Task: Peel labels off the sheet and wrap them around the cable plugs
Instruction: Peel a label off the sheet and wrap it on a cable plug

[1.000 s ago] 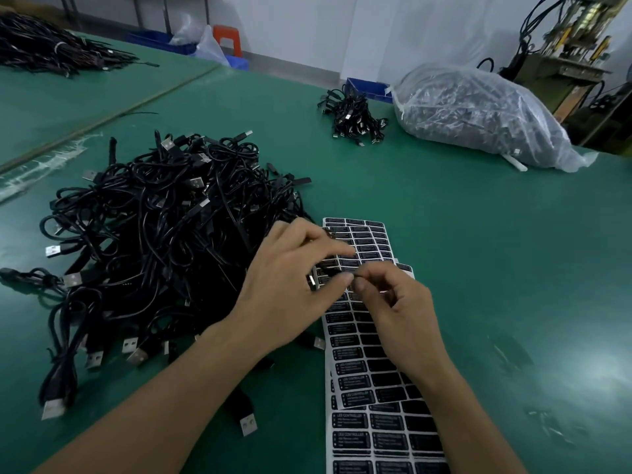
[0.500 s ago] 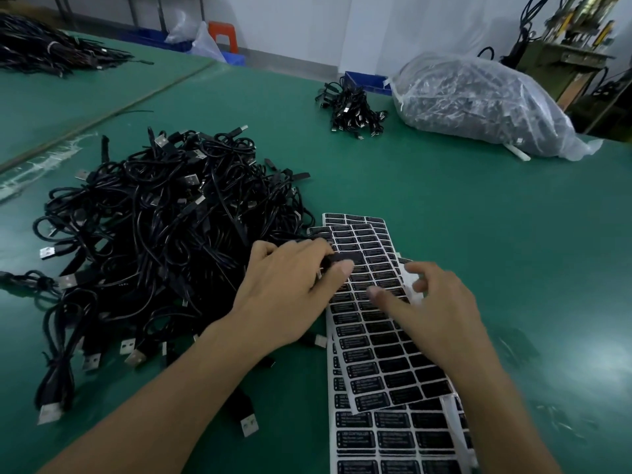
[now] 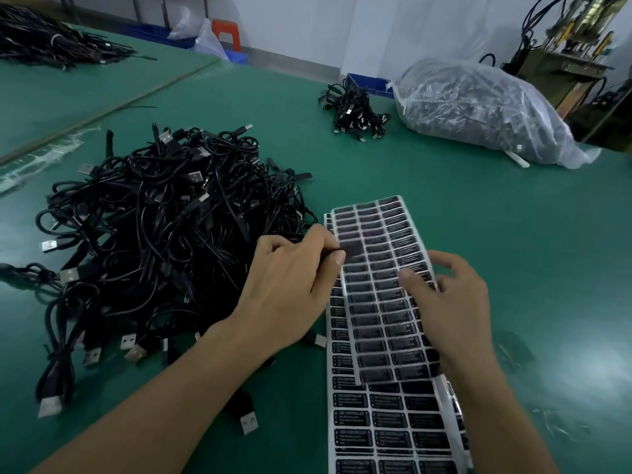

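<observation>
A large heap of black USB cables [image 3: 164, 241] lies on the left of the green table. My left hand [image 3: 290, 285] pinches a black cable plug [image 3: 337, 253] between thumb and fingers, at the left edge of the label sheets. Two sheets of black labels lie in front of me. The top label sheet [image 3: 383, 292] is blurred and sits askew over the lower sheet [image 3: 386, 425]. My right hand [image 3: 451, 302] holds the top sheet at its right edge, thumb on the labels and fingers curled at the edge.
A small bundle of cables [image 3: 352, 111] and a clear plastic bag full of cables [image 3: 478, 107] lie at the back right. Another cable pile [image 3: 44, 39] is on the far left table. Loose USB plugs [image 3: 248, 422] lie near my left forearm.
My hands came apart after working together on the plug. The right hand dropped onto the top label sheet and shifted it up and to the right. The left hand kept the plug.
</observation>
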